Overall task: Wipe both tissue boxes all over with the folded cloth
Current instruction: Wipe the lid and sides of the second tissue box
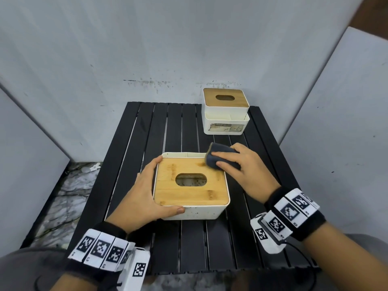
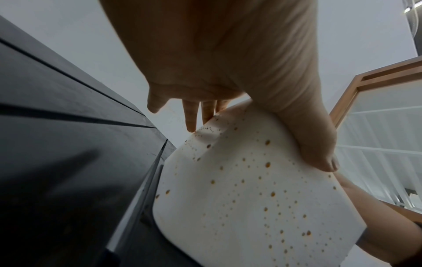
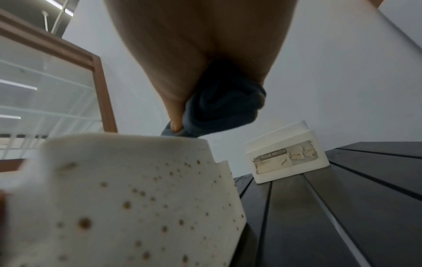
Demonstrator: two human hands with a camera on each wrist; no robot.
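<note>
A white tissue box (image 1: 195, 212) with a bamboo lid and an oval slot stands near the table's middle; brown specks dot its walls (image 2: 262, 198) (image 3: 128, 198). My left hand (image 1: 144, 192) grips its left side, thumb on the front wall and fingers along the left edge. My right hand (image 1: 241, 164) holds a folded dark grey cloth (image 1: 218, 156) (image 3: 219, 104) pressed on the lid's far right corner. A second tissue box (image 1: 225, 111) (image 3: 285, 159), white with a bamboo lid and a printed label, stands at the table's far right, untouched.
Both boxes stand on a black slatted table (image 1: 182, 244). Pale wall panels (image 1: 168, 49) close in behind and on both sides. A marbled floor (image 1: 71, 194) shows to the left of the table.
</note>
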